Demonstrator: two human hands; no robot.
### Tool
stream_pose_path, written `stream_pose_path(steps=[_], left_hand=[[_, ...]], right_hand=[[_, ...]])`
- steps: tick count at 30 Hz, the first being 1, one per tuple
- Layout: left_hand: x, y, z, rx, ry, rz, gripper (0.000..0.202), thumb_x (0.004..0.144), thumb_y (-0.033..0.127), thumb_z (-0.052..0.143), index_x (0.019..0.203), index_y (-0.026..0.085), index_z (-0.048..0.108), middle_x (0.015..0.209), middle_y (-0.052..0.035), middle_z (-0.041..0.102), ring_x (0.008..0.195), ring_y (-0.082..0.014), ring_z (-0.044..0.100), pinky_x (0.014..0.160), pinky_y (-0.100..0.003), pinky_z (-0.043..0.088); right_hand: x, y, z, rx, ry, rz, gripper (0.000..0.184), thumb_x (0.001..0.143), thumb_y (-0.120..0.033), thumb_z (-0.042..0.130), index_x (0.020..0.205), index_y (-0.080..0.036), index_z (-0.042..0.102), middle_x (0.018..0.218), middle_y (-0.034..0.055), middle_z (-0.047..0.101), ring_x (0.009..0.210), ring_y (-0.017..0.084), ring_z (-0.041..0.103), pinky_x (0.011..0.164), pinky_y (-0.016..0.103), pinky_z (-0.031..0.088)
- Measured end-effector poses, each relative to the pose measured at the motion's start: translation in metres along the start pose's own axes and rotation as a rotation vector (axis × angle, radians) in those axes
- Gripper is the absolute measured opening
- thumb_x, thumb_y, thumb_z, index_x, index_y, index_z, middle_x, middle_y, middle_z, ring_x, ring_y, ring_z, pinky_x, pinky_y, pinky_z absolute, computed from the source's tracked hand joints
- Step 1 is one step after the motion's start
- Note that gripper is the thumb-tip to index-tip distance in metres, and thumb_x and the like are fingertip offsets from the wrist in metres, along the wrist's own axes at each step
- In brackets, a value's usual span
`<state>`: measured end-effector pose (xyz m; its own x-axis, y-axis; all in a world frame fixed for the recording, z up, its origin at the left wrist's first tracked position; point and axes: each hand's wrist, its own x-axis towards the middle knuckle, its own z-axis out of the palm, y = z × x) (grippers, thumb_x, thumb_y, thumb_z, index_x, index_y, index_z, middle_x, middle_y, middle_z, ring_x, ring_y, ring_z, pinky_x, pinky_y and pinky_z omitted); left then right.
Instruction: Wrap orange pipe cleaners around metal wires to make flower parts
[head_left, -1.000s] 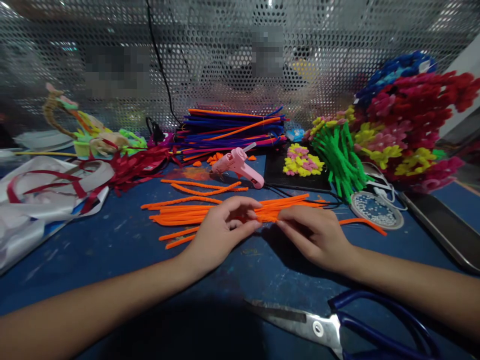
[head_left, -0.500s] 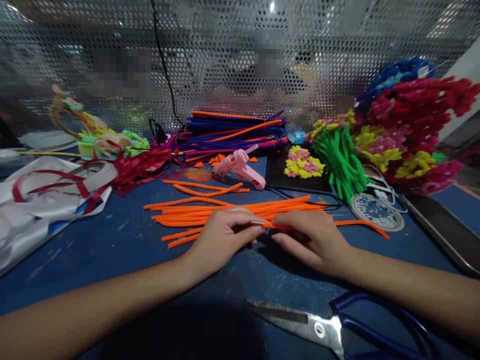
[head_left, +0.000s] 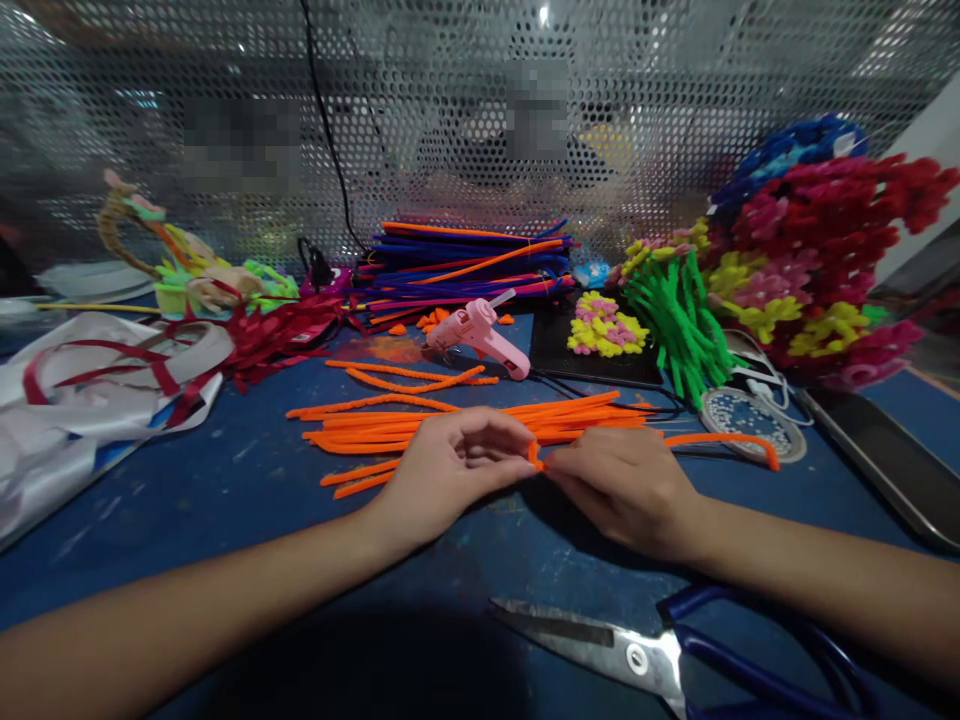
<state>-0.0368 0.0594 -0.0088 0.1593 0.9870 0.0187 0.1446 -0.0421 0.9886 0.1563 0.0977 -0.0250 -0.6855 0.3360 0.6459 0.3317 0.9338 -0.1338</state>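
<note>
Between my hands is an orange pipe cleaner point(head_left: 724, 439), its short end bent into a small kink at the fingertips and its long tail running out past my right hand. My left hand point(head_left: 457, 465) pinches the bent end between thumb and fingers. Close beside it, my right hand point(head_left: 634, 485) is closed around the stem, fingers tucked in. Just beyond both hands lies a row of orange pipe cleaners point(head_left: 367, 430), partly covered by my left hand. Scissors point(head_left: 637, 655) with dark blue handles rest in front of my right forearm.
Behind the row sits a pink glue gun point(head_left: 480, 335). To the right are green stems point(head_left: 686, 325), a dish of beads point(head_left: 754, 425), a phone point(head_left: 885, 465) and fuzzy flowers point(head_left: 840, 250). Ribbon point(head_left: 187, 365) lies left; a perforated metal sheet point(head_left: 450, 130) stands behind.
The right fingers have curled in tighter and the pipe cleaner's end now stands up in a small bend. Its free tail has risen slightly. My left fingers have arched a little.
</note>
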Motion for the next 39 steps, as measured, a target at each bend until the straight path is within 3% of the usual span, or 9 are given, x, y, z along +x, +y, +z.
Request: stream_pose_path(steps=[6, 12, 17, 21, 25, 28, 33, 39], left_hand=[[-0.006, 0.004, 0.001, 0.093, 0.036, 0.14, 0.006, 0.072, 0.017, 0.068, 0.077, 0.016, 0.064, 0.078, -0.0006, 0.069, 0.072, -0.0114, 0.065, 0.068, -0.02, 0.052], [-0.004, 0.005, -0.001, 0.091, 0.014, 0.086, 0.012, 0.076, 0.026, 0.065, 0.082, 0.016, 0.065, 0.078, -0.0022, 0.069, 0.071, -0.013, 0.065, 0.065, -0.021, 0.052], [-0.002, 0.003, 0.0, 0.023, -0.023, 0.054, 0.023, 0.067, 0.019, 0.071, 0.088, 0.016, 0.061, 0.078, -0.0018, 0.069, 0.073, -0.0142, 0.066, 0.068, -0.023, 0.053], [-0.002, 0.002, 0.0, 0.078, 0.025, 0.076, 0.027, 0.069, 0.019, 0.07, 0.094, 0.017, 0.06, 0.081, -0.0016, 0.069, 0.072, -0.0126, 0.065, 0.068, -0.022, 0.052], [-0.001, 0.004, -0.002, 0.294, -0.022, 0.057, 0.012, 0.075, 0.027, 0.063, 0.08, 0.016, 0.065, 0.069, 0.0001, 0.065, 0.062, -0.0112, 0.061, 0.058, -0.02, 0.048], [0.0, 0.005, -0.003, 0.361, -0.087, 0.038, 0.014, 0.08, 0.026, 0.057, 0.074, 0.016, 0.066, 0.062, 0.0013, 0.062, 0.056, -0.01, 0.058, 0.055, -0.019, 0.045], [0.002, 0.003, -0.003, 0.079, -0.104, -0.084, 0.01, 0.076, 0.024, 0.061, 0.076, 0.014, 0.065, 0.061, 0.0001, 0.065, 0.056, -0.0108, 0.062, 0.057, -0.02, 0.05], [0.007, 0.003, -0.005, -0.179, -0.091, -0.209, 0.016, 0.067, 0.022, 0.072, 0.078, 0.012, 0.065, 0.063, -0.0025, 0.069, 0.059, -0.0119, 0.065, 0.06, -0.021, 0.053]], right_hand=[[-0.001, 0.0, 0.0, 0.162, -0.032, 0.068, 0.014, 0.087, -0.018, 0.046, 0.088, -0.016, 0.059, 0.069, 0.0024, 0.062, 0.061, 0.012, 0.054, 0.056, 0.024, 0.036], [0.0, 0.0, -0.001, 0.119, -0.026, 0.076, 0.015, 0.087, -0.018, 0.045, 0.086, -0.017, 0.06, 0.065, 0.0018, 0.061, 0.058, 0.012, 0.054, 0.054, 0.024, 0.035], [0.0, 0.002, 0.0, 0.142, -0.006, 0.091, 0.014, 0.087, -0.019, 0.046, 0.085, -0.017, 0.06, 0.066, 0.0016, 0.061, 0.059, 0.012, 0.053, 0.056, 0.024, 0.036], [0.0, 0.004, 0.0, 0.14, -0.021, 0.068, 0.015, 0.088, -0.019, 0.045, 0.085, -0.016, 0.059, 0.065, 0.0022, 0.06, 0.058, 0.012, 0.052, 0.055, 0.025, 0.034], [-0.001, 0.004, -0.001, 0.116, -0.011, 0.057, 0.015, 0.088, -0.019, 0.045, 0.085, -0.017, 0.06, 0.065, 0.0019, 0.06, 0.058, 0.012, 0.053, 0.055, 0.024, 0.035], [-0.001, 0.003, -0.001, 0.071, 0.018, 0.027, 0.015, 0.087, -0.018, 0.046, 0.084, -0.016, 0.06, 0.063, 0.0013, 0.06, 0.056, 0.011, 0.052, 0.054, 0.024, 0.034], [0.0, 0.002, -0.005, -0.129, 0.068, -0.116, 0.015, 0.086, -0.014, 0.047, 0.081, -0.017, 0.061, 0.057, -0.0006, 0.058, 0.052, 0.01, 0.048, 0.049, 0.025, 0.031], [0.003, 0.0, -0.016, -0.388, 0.057, -0.365, 0.011, 0.084, -0.015, 0.052, 0.09, -0.014, 0.061, 0.067, 0.0027, 0.065, 0.055, 0.013, 0.051, 0.047, 0.029, 0.031]])
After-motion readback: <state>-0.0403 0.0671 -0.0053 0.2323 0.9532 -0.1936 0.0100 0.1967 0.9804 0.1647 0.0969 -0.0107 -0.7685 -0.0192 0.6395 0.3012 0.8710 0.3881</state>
